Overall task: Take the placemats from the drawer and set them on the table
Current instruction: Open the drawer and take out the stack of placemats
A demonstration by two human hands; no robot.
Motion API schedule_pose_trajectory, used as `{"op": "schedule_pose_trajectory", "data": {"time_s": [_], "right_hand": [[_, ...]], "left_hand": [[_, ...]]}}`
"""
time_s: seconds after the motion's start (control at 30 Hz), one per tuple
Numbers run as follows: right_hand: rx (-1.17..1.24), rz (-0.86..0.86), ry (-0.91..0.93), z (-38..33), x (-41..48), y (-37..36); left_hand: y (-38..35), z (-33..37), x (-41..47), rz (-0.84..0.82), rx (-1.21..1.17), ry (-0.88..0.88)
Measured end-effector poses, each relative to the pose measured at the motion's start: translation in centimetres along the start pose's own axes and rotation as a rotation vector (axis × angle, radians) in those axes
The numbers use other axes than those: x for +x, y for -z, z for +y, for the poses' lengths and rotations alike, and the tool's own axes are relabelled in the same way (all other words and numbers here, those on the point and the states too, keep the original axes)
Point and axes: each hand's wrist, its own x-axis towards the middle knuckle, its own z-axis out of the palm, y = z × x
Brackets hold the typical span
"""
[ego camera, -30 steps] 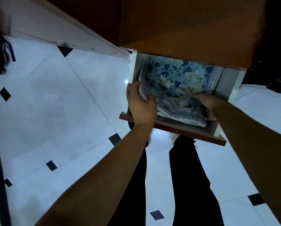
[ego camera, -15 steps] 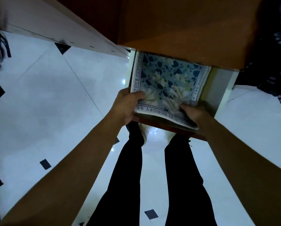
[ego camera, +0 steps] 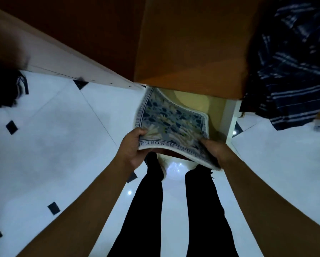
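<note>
A stack of placemats (ego camera: 171, 125) with a blue and cream flower print and a dark lettered border hangs lifted above the open drawer (ego camera: 227, 119). My left hand (ego camera: 132, 148) grips the near left corner, thumb on top. My right hand (ego camera: 214, 149) grips the near right corner, where the mats sag. The far edge of the mats curls upward near the cabinet. The drawer's pale yellowish bottom (ego camera: 190, 101) shows behind the mats.
An orange-brown wooden cabinet top (ego camera: 189, 43) juts over the drawer. A dark striped cloth (ego camera: 292, 71) hangs at the right. White floor tiles (ego camera: 53, 145) with small dark diamonds spread to the left. My legs in black trousers (ego camera: 174, 210) stand below the drawer.
Both hands have lifted the placemats up out of the drawer and drawn them toward me. The drawer bottom now shows behind them.
</note>
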Motion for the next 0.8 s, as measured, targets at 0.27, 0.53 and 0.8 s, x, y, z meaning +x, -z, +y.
{"op": "schedule_pose_trajectory", "data": {"time_s": [0.27,0.53,0.8], "right_hand": [[-0.014,0.181,0.089,2.7,-1.3,1.2],[-0.096,0.278,0.288,3.3,-6.8,0.9],[-0.065,0.329,0.384,6.3,-21.0,5.2]], "left_hand": [[2.7,-3.9,-0.7,0.210,0.346,0.071],[1.8,-3.4,-1.9,0.228,0.857,-0.034],[0.3,-1.6,-13.6,0.161,1.002,-0.192]]}}
